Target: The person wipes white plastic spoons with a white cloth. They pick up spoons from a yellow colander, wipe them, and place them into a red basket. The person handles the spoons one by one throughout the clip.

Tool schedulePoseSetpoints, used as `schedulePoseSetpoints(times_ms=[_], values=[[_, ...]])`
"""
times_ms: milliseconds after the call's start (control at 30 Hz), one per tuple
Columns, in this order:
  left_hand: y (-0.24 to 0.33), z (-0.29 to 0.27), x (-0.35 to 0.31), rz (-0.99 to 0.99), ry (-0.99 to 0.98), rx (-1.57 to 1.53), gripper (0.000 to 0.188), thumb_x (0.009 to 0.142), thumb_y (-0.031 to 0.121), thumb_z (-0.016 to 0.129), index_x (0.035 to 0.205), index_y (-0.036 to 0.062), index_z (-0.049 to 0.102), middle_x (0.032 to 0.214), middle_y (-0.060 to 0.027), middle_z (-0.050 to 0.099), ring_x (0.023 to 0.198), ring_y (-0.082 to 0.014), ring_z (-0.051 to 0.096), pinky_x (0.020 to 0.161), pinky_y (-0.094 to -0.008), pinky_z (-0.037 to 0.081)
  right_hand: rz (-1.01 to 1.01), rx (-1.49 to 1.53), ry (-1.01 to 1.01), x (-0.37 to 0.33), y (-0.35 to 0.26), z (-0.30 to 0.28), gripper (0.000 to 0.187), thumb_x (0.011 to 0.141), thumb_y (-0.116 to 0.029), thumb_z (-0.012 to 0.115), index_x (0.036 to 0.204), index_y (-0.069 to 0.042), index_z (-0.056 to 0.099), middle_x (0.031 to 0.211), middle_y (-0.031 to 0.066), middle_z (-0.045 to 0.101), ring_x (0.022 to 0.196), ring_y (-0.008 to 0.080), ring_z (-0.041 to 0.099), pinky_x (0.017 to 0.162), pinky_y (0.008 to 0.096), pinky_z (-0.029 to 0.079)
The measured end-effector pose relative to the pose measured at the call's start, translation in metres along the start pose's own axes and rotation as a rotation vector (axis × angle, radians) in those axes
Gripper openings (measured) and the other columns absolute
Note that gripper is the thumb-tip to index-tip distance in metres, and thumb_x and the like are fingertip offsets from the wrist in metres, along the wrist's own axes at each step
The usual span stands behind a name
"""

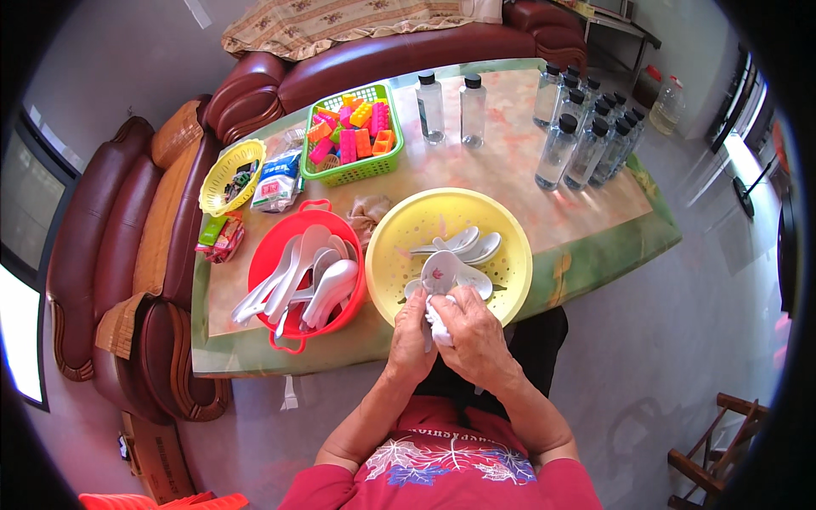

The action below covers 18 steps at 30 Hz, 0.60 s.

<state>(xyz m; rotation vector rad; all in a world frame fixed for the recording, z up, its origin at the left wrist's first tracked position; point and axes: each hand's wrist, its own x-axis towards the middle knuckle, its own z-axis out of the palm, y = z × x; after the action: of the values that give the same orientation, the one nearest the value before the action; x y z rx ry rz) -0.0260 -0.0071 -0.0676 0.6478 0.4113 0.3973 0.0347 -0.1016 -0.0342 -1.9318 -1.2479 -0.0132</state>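
Over the near rim of a yellow colander [384, 255], my left hand [414, 337] is closed on a white soup spoon [439, 270] with a pink flower in its bowl. My right hand [478, 333] is closed on a white cloth [439, 321], pressed around the spoon's handle, which the hands mostly hide. Several more white soup spoons [466, 241] lie inside the colander beyond my hands. To the left, a red basin [258, 270] with two handles holds several white ladles and spoons [330, 293], their handles leaning over its rim.
Behind the basin stand a green basket [350, 176] of toy blocks, a yellow basket [212, 189] and a plastic packet [277, 181]. A brown cloth [367, 216] lies between basin and colander. Clear black-capped bottles [557, 153] crowd the table's right side; two bottles [431, 110] stand at the back.
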Motion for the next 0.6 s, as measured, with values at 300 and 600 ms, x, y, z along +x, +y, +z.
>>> schedulePoseSetpoints(times_ms=[300,600], values=[[0.002,-0.003,0.004,-0.095,-0.002,-0.051,0.033,0.096,0.034,0.041,0.108,0.0036,0.048,0.081,-0.0064,0.053,0.073,-0.0137,0.050,0.067,-0.0276,0.043,-0.101,0.321,-0.199,-0.028,-0.003,-0.007,0.028,0.071,-0.007,0.063,0.097,-0.001,0.055,0.087,0.0140,0.052,0.082,0.0320,0.055,0.072,0.0402,0.046],[0.014,0.008,-0.012,-0.279,-0.056,0.079,0.025,0.097,0.029,0.039,0.094,0.0067,0.048,0.071,-0.0028,0.045,0.048,-0.0092,0.036,0.044,-0.0220,0.029,-0.227,-0.032,0.319,0.010,0.010,-0.023,0.038,0.057,-0.006,0.070,0.093,-0.005,0.061,0.095,0.0113,0.054,0.086,0.0309,0.055,0.070,0.0387,0.048]])
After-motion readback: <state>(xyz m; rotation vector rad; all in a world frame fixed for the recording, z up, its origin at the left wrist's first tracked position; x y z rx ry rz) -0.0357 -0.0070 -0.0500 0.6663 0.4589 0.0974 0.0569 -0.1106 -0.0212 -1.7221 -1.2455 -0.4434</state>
